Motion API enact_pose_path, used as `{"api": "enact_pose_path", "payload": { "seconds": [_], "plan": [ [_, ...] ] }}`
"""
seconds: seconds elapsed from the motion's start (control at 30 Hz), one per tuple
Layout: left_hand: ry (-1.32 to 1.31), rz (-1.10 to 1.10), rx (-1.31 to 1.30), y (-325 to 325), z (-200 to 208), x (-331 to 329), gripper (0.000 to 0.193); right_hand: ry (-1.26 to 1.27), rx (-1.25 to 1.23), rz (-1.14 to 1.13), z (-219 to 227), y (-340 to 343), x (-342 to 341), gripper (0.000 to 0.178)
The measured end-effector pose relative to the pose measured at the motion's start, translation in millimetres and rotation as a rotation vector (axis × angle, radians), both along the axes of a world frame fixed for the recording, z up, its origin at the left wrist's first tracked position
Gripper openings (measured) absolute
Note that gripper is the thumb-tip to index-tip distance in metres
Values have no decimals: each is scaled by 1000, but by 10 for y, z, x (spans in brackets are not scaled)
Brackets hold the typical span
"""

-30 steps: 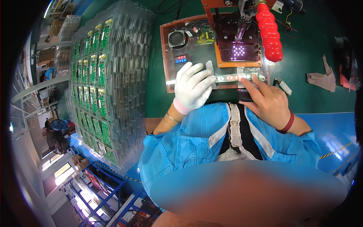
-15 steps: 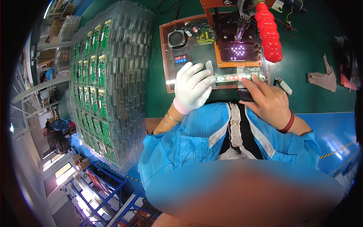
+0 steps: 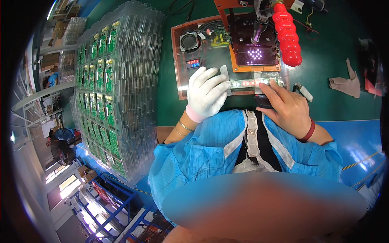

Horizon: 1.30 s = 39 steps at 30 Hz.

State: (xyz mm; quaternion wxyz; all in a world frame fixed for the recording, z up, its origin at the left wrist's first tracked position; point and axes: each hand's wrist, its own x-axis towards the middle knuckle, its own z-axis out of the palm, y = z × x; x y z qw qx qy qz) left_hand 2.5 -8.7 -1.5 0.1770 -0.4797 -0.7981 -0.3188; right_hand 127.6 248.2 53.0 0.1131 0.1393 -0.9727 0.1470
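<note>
My left hand [image 3: 207, 94], in a white glove, lies flat with its fingers stretched out by the left end of a narrow light strip [image 3: 239, 84]. Red lights glow along that strip, which is taped to a clear-topped test board [image 3: 208, 84]. My right hand [image 3: 289, 108] is bare and has its fingers extended, the fingertips touching the strip's right part. Just under those fingers sits a small dark object [image 3: 262, 102], partly covered; its kind is unclear. Above the strip stands a clamp fixture [image 3: 256, 40] with a dark see-through plate and a lit cluster of white dots.
At left rises a tall stack of clear plastic trays [image 3: 137, 93] holding green circuit boards [image 3: 108, 75]. The test board carries a round speaker [image 3: 189, 42] and a small digital meter [image 3: 193, 63]. A red ribbed lever handle [image 3: 288, 36] overhangs it. A beige cloth [image 3: 346, 84] lies at right.
Both hands stay where they were. The digits on the meter read differently, and the red glow on the strip looks slightly changed.
</note>
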Motion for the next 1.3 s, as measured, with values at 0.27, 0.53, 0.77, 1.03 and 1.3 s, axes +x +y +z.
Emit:
{"api": "enact_pose_path", "payload": {
  "seconds": [0.27,0.53,0.77,1.03,1.3],
  "plan": [
    [-7,1,-2,-9,-15,9,27,-8,-9,-8,-12,-11,9,66],
    [0,8,8,3,4,10,26,9,-11,-8,-13,-8,5,66],
    [10,11,9,5,3,7,25,10,-16,-8,-12,-7,-1,66],
    [6,9,6,5,2,10,25,11,-27,-10,-15,-7,1,66],
    [11,17,6,-2,-6,14,25,20,-34,-19,-25,-17,-9,66]
  ]
}}
